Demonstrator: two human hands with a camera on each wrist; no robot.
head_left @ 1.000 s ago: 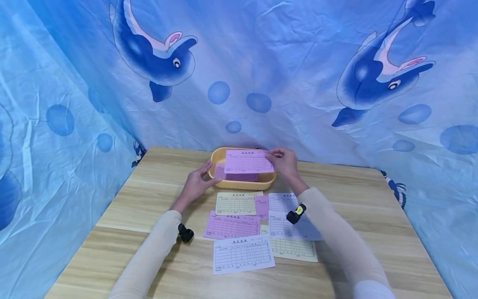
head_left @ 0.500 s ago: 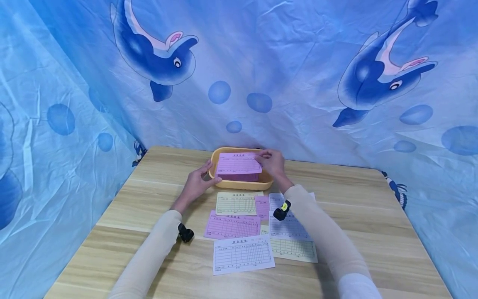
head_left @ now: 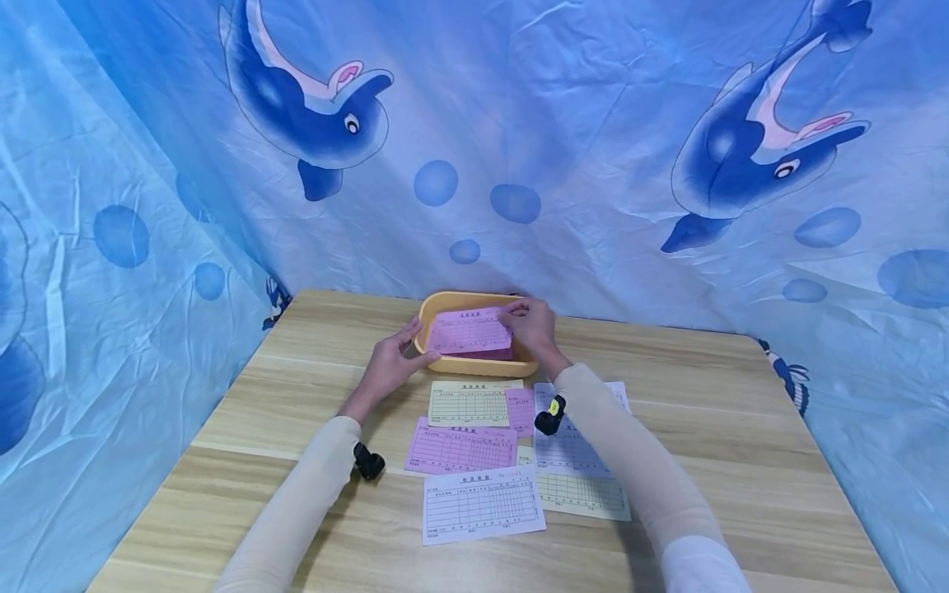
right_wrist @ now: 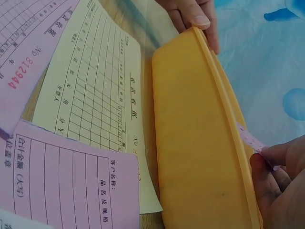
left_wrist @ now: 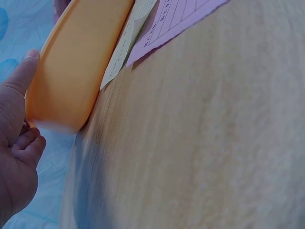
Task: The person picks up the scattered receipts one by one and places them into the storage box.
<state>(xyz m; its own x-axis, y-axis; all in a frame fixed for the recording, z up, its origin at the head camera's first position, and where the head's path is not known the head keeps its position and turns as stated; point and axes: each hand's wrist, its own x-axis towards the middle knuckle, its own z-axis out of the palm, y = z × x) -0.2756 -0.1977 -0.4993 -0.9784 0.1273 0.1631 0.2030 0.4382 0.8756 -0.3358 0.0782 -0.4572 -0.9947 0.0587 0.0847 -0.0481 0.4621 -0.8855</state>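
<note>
While the left hand (head_left: pixel 389 367) steadies the yellow tray (head_left: pixel 428 317) at its left end, thumb along the rim and fingers curled against the outer wall, the right hand (head_left: pixel 530 325) pinches the right edge of a pink form (head_left: pixel 470 330) between thumb and fingertips. That pink form sits over the tray's opening, tilted slightly, with more pink paper under it inside the tray. The tray stands at the far middle of the wooden table (head_left: pixel 741 461), near the blue dolphin-print cloth (head_left: pixel 563 148). Just in front of the tray lies a cream form (head_left: pixel 469 403), its top edge tucked close to the tray wall. Beside and below it lie a larger pink sheet (head_left: pixel 460 449), a small pink slip (head_left: pixel 521 410), white forms (head_left: pixel 480 504) and another cream one (head_left: pixel 586 494), overlapping one another.
</note>
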